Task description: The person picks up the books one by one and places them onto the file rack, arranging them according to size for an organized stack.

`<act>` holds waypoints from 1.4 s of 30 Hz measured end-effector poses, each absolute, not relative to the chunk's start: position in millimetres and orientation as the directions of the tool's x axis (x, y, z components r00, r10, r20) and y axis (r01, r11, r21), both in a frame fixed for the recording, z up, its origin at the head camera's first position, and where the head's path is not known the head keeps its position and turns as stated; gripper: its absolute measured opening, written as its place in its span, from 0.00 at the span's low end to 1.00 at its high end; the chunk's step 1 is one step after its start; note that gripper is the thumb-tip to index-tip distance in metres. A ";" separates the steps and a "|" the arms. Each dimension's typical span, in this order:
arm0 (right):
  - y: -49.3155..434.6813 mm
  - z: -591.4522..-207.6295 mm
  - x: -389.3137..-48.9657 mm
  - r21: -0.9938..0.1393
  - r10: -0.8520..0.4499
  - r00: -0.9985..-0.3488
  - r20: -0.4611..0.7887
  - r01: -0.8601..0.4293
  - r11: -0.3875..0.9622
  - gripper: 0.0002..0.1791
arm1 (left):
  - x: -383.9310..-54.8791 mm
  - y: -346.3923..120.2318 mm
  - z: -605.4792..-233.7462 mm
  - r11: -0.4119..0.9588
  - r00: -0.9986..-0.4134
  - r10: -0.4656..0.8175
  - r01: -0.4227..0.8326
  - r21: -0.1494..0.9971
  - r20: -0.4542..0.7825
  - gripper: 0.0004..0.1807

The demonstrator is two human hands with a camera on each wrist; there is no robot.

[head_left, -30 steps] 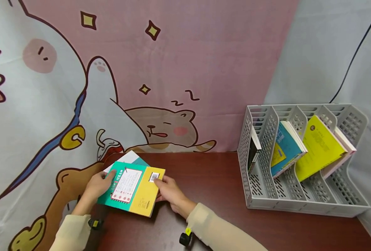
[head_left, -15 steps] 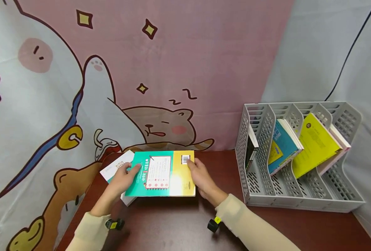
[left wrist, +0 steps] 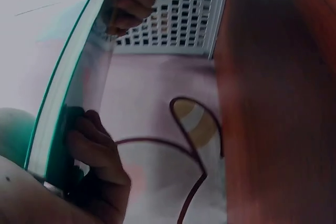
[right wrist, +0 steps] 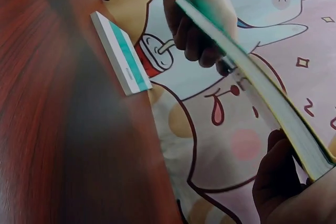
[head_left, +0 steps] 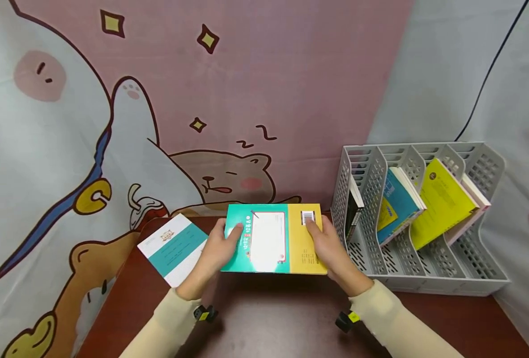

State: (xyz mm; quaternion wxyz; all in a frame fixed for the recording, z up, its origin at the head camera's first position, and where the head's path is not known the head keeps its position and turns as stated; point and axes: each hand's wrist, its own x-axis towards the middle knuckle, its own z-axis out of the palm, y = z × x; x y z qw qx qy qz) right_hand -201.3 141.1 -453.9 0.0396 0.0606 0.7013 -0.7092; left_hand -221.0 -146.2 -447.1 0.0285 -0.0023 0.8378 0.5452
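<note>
A green-and-yellow book (head_left: 296, 248) with a white panel and a barcode is held up above the table, its printed cover facing the head camera. My left hand (head_left: 218, 248) grips the green end, thumb on top and fingers curled underneath, as the left wrist view shows. At the yellow end my right hand (head_left: 331, 248) pinches the edge the same way, thumb near the barcode. The page edges of the book (right wrist: 273, 95) appear in the right wrist view. Left of my left hand, a white-and-teal book (head_left: 175, 248) lies on the table, also seen in the right wrist view.
A grey perforated file rack (head_left: 434, 284) stands at the right of the brown table (head_left: 269, 318). Its compartments hold a dark book (head_left: 353, 209), a blue book (head_left: 398, 204), a yellow book (head_left: 441, 204) and a pink-white book (head_left: 468, 214). A cartoon-printed cloth (head_left: 291, 74) hangs behind.
The green-and-yellow book has come off the white-and-teal one and moved right, turning level, with both hands holding it. The white-and-teal book stays on the table, now uncovered.
</note>
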 end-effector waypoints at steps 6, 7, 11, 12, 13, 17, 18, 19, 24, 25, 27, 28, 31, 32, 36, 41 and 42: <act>154.7 -456.4 -196.7 -0.991 0.041 -0.990 -0.132 0.133 0.016 0.25 | -222.1 -127.8 -460.9 0.441 -1.000 0.010 0.024 0.897 0.022 0.21; 156.8 -457.9 -196.1 -0.991 0.044 -0.990 -0.133 0.134 0.021 0.25 | -221.9 -125.8 -463.0 0.429 -1.000 0.017 0.027 0.903 0.022 0.21; 164.7 -464.9 -193.7 -0.989 0.051 -0.989 -0.142 0.143 0.037 0.25 | -220.8 -119.7 -468.2 0.360 -0.998 0.056 0.032 0.932 0.012 0.22; 166.1 -466.6 -193.6 -0.989 0.054 -0.988 -0.142 0.144 0.037 0.24 | -220.7 -118.7 -468.9 0.348 -0.998 0.058 0.032 0.937 0.012 0.22; 167.3 -467.7 -193.1 -0.989 0.057 -0.988 -0.141 0.144 0.039 0.25 | -220.7 -117.7 -469.3 0.341 -0.998 0.063 0.038 0.939 0.018 0.22; 169.8 -470.8 -194.1 -0.990 0.069 -0.989 -0.131 0.134 0.040 0.25 | -220.7 -115.0 -469.4 0.338 -0.997 0.059 0.058 0.939 0.040 0.21; 169.9 -471.0 -194.5 -0.990 0.074 -0.989 -0.132 0.135 0.039 0.24 | -221.1 -114.7 -469.2 0.335 -0.998 0.056 0.057 0.940 0.041 0.20; 170.3 -470.8 -194.4 -0.990 0.074 -0.988 -0.133 0.136 0.039 0.25 | -220.8 -114.5 -468.4 0.326 -0.998 0.058 0.057 0.944 0.040 0.21; 173.2 -467.6 -195.2 -0.987 0.062 -0.985 -0.159 0.161 0.022 0.26 | -224.7 -119.9 -464.4 0.253 -0.996 0.090 0.021 0.967 -0.002 0.20; 174.6 -466.9 -195.9 -0.987 0.056 -0.986 -0.160 0.161 0.022 0.26 | -225.7 -122.0 -463.2 0.241 -0.995 0.103 0.014 0.970 -0.011 0.20; 177.4 -464.9 -198.0 -0.987 0.049 -0.986 -0.158 0.159 0.018 0.26 | -228.6 -126.5 -461.4 0.230 -0.990 0.136 0.004 0.973 -0.028 0.21; 179.5 -463.9 -199.2 -0.987 0.044 -0.987 -0.155 0.156 0.022 0.26 | -229.7 -128.7 -460.2 0.231 -0.987 0.158 0.000 0.973 -0.038 0.21; 187.8 -458.9 -203.5 -0.984 -0.010 -0.986 -0.169 0.168 0.051 0.26 | -233.6 -135.7 -456.9 0.233 -0.968 0.238 -0.018 0.972 -0.075 0.22; 190.9 -456.8 -204.7 -0.983 -0.044 -0.983 -0.177 0.174 0.067 0.26 | -235.6 -138.2 -456.0 0.235 -0.960 0.268 -0.022 0.972 -0.086 0.22; 203.5 -449.7 -209.8 -0.971 -0.241 -0.945 -0.219 0.187 0.149 0.27 | -245.1 -148.9 -453.6 0.262 -0.925 0.359 -0.025 0.965 -0.122 0.23; 207.0 -449.1 -214.3 -0.962 -0.528 -0.808 -0.262 0.176 0.208 0.26 | -254.7 -155.4 -453.4 0.303 -0.874 0.461 -0.009 0.953 -0.155 0.25; 205.7 -449.9 -214.4 -0.961 -0.578 -0.770 -0.269 0.176 0.213 0.26 | -255.9 -155.0 -453.2 0.312 -0.863 0.479 -0.001 0.950 -0.159 0.26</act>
